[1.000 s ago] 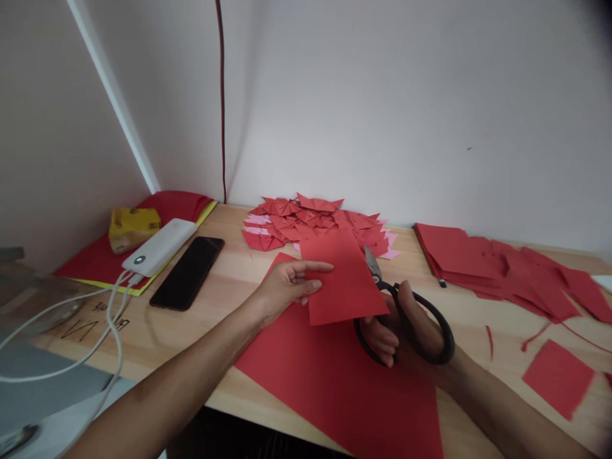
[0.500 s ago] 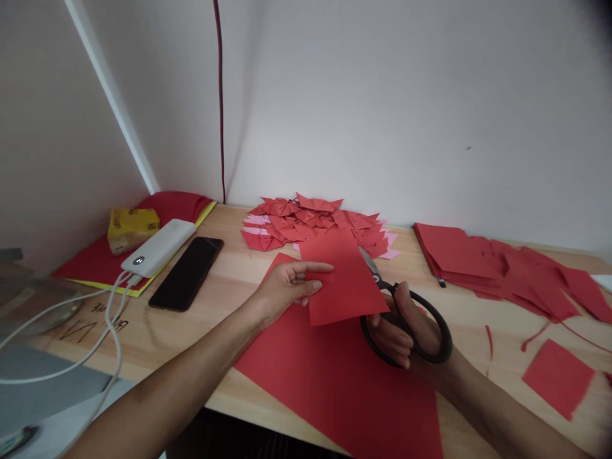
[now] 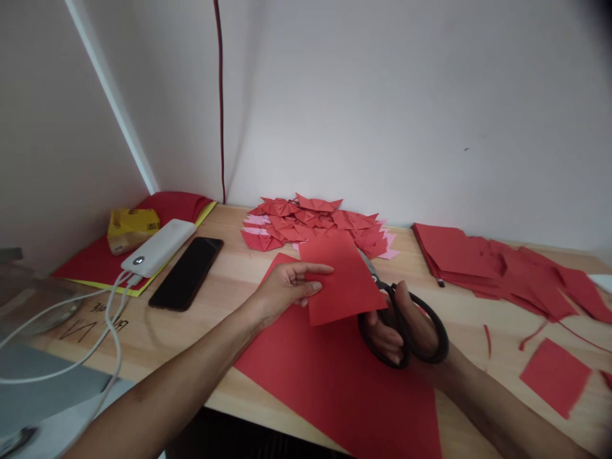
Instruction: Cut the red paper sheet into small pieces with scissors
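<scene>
Left hand (image 3: 281,291) pinches the red paper (image 3: 343,284) at frame centre. Right hand (image 3: 418,328) grips black-handled scissors (image 3: 400,324), blades at the paper's right edge. Left of frame, a yellow packet (image 3: 132,228) rests on red sheets (image 3: 180,205); contents not discernible.

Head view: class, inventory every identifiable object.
held paper: one, red, left hand
scissors: one, black-handled, right hand
large sheet: one, red, centre
folded papers: many, red, pink, back
small papers: many, red, right
strips: several, red, right
phone: one, black, left
power bank: one, white, left
cables: two, white, left
packet: one, yellow, left
stacked sheets: several, red, yellow, left
cord: one, dark, wall
table: one, tan, below
left hand: one, bare, centre
right hand: one, bare, right of centre
</scene>
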`<state>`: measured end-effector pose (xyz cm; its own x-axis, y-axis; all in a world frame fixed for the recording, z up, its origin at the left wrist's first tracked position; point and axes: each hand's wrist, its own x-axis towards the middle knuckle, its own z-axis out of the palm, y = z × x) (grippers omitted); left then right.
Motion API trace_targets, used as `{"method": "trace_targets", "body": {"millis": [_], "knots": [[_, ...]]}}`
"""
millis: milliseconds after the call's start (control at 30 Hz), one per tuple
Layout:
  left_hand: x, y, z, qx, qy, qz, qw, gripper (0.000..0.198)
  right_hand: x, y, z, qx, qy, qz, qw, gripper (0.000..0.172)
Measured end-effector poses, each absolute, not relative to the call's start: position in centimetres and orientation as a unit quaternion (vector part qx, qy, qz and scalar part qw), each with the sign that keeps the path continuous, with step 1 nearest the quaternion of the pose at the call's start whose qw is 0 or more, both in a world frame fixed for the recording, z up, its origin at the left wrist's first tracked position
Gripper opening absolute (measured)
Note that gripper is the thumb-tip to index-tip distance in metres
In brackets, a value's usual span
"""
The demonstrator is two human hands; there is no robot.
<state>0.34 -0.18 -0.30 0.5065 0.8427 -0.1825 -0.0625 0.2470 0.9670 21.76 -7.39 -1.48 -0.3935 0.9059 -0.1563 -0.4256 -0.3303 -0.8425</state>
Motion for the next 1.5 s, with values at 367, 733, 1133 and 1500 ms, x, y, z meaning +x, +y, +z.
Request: {"method": "trace_targets", "body": {"millis": [367, 733, 1133, 1500], "knots": [[0.3, -0.2, -0.1, 0.528, 0.38, 0.325, 0.686, 0.035, 22.3, -7.1, -2.2, -0.351, -0.474, 0.702, 0.399, 0.051], [0.2, 0.0, -0.5, 0.528, 0.374, 0.322, 0.691, 0.033, 22.2, -7.0, -2.8, -0.275, -0.434, 0.73, 0.452, 0.053], [0.2, -0.1, -0.5, 0.523, 0.357, 0.312, 0.708, 0.034, 21.6, -7.4, -0.9, -0.234, -0.436, 0.75, 0.439, 0.076], [0.2, 0.0, -1.0, 0.536, 0.345, 0.296, 0.711, 0.034, 21.7, -7.5, -0.8, -0.293, -0.463, 0.711, 0.44, 0.073]]}}
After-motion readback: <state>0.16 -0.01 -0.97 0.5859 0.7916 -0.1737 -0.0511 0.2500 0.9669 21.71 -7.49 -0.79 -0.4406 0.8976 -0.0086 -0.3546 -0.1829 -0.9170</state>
